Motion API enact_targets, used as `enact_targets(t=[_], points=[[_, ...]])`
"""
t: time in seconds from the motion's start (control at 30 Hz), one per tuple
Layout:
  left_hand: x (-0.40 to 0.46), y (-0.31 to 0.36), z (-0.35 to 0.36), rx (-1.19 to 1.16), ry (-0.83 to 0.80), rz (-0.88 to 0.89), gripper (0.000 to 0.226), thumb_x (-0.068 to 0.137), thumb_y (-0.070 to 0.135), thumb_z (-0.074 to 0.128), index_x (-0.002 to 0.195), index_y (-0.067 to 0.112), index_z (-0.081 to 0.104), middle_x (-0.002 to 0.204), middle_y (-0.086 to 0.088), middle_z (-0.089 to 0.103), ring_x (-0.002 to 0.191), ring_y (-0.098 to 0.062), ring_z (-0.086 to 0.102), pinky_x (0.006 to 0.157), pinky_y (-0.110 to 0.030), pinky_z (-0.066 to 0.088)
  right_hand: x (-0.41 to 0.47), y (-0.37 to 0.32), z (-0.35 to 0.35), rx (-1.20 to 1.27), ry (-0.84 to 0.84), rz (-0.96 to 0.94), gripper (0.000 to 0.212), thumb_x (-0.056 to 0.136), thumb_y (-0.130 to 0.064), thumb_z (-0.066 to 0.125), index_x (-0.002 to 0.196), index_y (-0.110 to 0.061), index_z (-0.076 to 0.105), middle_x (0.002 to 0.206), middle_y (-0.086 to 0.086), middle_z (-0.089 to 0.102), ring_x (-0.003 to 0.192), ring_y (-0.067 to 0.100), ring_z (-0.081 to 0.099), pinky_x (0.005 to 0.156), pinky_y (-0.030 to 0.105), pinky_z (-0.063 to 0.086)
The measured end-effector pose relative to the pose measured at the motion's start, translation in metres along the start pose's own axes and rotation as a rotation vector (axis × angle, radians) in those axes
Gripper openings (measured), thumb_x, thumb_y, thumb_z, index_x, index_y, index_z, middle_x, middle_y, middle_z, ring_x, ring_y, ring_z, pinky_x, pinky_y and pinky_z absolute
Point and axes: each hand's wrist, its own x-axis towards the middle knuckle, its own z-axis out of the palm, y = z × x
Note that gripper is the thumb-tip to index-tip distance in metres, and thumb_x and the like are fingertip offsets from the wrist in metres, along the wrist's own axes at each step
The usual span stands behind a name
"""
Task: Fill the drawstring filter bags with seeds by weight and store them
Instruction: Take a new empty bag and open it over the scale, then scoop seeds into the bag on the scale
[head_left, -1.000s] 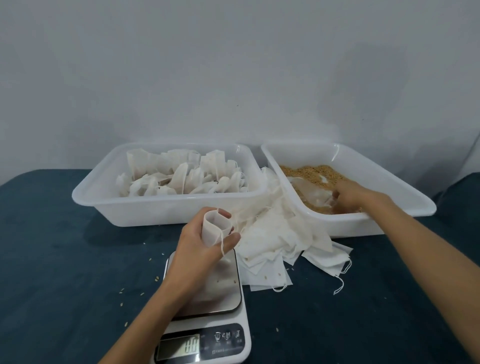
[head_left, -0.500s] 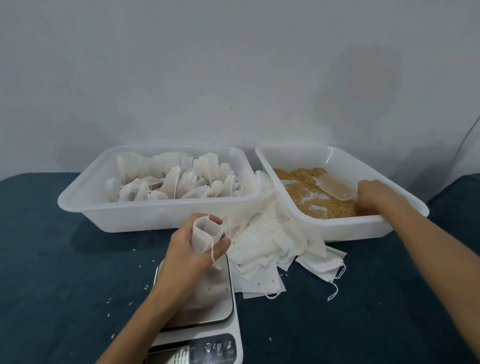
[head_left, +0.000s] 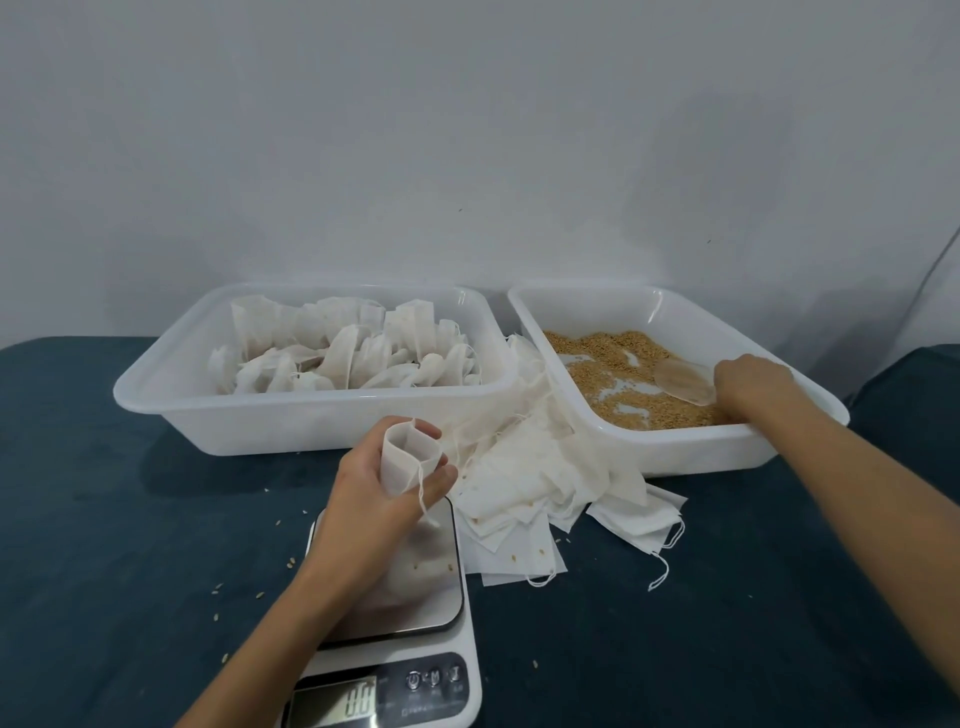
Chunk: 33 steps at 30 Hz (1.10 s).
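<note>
While the white digital scale's display (head_left: 358, 702) reads 0.0, left hand (head_left: 379, 480) grips open white mesh filter bag (head_left: 405, 457), right hand (head_left: 753, 387) at 2 o'clock holds translucent plastic scoop (head_left: 683, 387) over golden seeds (head_left: 613, 374).

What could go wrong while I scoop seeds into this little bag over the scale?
1. The bag mouth is narrow and the scoop looks wider, so seeds may well spill; stray ones already lie on the scale.
2. The left hand holds the bag above the scale, so spilled seeds could skew the reading.
3. The seeds are thin in the right tray, so the right hand may scoop little.
</note>
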Motion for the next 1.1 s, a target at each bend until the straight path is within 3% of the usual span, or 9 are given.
enact_targets(t=[0.07, 0.2, 0.3, 0.47, 0.7, 0.87, 1.0, 1.1], points=[[0.0, 0.001, 0.001, -0.003, 0.0, 0.001, 0.028, 0.079, 0.025, 0.081, 0.103, 0.023, 0.067, 0.089, 0.001, 0.072, 0.08, -0.012, 0.067, 0.074, -0.024, 0.054, -0.002, -0.002, -0.004, -0.019, -0.055, -0.015, 0.032, 0.093, -0.021, 0.058, 0.125, -0.016, 0.058, 0.086, -0.002, 0.049, 0.089, 0.018, 0.054, 0.074, 0.03, 0.045], [0.0, 0.002, 0.001, -0.008, 0.01, -0.015, 0.031, 0.075, 0.03, 0.079, 0.103, 0.023, 0.067, 0.089, 0.002, 0.072, 0.084, -0.021, 0.069, 0.081, -0.037, 0.056, -0.007, -0.013, -0.014, -0.017, -0.163, -0.096, 0.047, 0.095, -0.026, 0.06, 0.139, -0.015, 0.049, 0.119, 0.003, 0.06, 0.099, 0.02, 0.057, 0.085, 0.03, 0.051], [0.0, 0.002, 0.0, -0.014, 0.006, -0.011, 0.029, 0.075, 0.03, 0.079, 0.101, 0.027, 0.067, 0.09, 0.001, 0.073, 0.09, -0.029, 0.069, 0.086, -0.047, 0.057, -0.011, -0.022, -0.015, -0.056, -0.188, -0.149, 0.038, 0.098, -0.025, 0.057, 0.134, -0.015, 0.055, 0.111, 0.0, 0.058, 0.097, 0.019, 0.057, 0.087, 0.031, 0.051], [0.0, 0.002, -0.001, -0.008, 0.004, -0.011, 0.029, 0.076, 0.031, 0.08, 0.102, 0.029, 0.067, 0.091, 0.0, 0.073, 0.09, -0.029, 0.069, 0.086, -0.047, 0.058, -0.017, -0.025, -0.019, -0.072, -0.215, -0.225, 0.03, 0.1, -0.03, 0.054, 0.126, -0.016, 0.06, 0.105, -0.003, 0.058, 0.095, 0.018, 0.056, 0.083, 0.031, 0.048], [0.001, 0.001, -0.001, -0.014, 0.004, -0.02, 0.03, 0.076, 0.03, 0.08, 0.103, 0.028, 0.068, 0.09, 0.003, 0.073, 0.092, -0.031, 0.07, 0.088, -0.049, 0.058, -0.024, -0.03, -0.028, -0.188, -0.299, -0.35, 0.029, 0.1, -0.02, 0.048, 0.128, -0.018, 0.056, 0.127, 0.0, 0.058, 0.107, 0.019, 0.056, 0.091, 0.03, 0.047], [0.001, 0.0, -0.002, -0.001, -0.004, -0.018, 0.029, 0.077, 0.03, 0.079, 0.104, 0.029, 0.067, 0.09, 0.001, 0.074, 0.091, -0.029, 0.07, 0.086, -0.045, 0.058, -0.019, -0.03, -0.025, -0.038, -0.254, -0.465, 0.021, 0.097, -0.012, 0.053, 0.113, -0.024, 0.059, 0.121, 0.001, 0.06, 0.102, 0.021, 0.056, 0.088, 0.032, 0.047], [0.002, 0.0, -0.002, -0.016, -0.001, -0.017, 0.031, 0.076, 0.03, 0.08, 0.104, 0.027, 0.067, 0.09, 0.001, 0.074, 0.089, -0.027, 0.071, 0.086, -0.043, 0.058, -0.018, -0.023, -0.025, -0.006, -0.186, -0.508, 0.025, 0.094, -0.009, 0.055, 0.108, -0.025, 0.067, 0.114, -0.004, 0.062, 0.101, 0.018, 0.059, 0.091, 0.034, 0.05], [0.002, 0.0, -0.002, -0.011, -0.003, -0.013, 0.031, 0.076, 0.031, 0.08, 0.104, 0.027, 0.067, 0.091, 0.0, 0.073, 0.087, -0.025, 0.07, 0.088, -0.048, 0.058, -0.019, -0.021, -0.028, -0.043, -0.221, -0.561, 0.033, 0.095, -0.006, 0.055, 0.118, -0.024, 0.07, 0.119, -0.004, 0.064, 0.099, 0.014, 0.056, 0.088, 0.029, 0.048]])
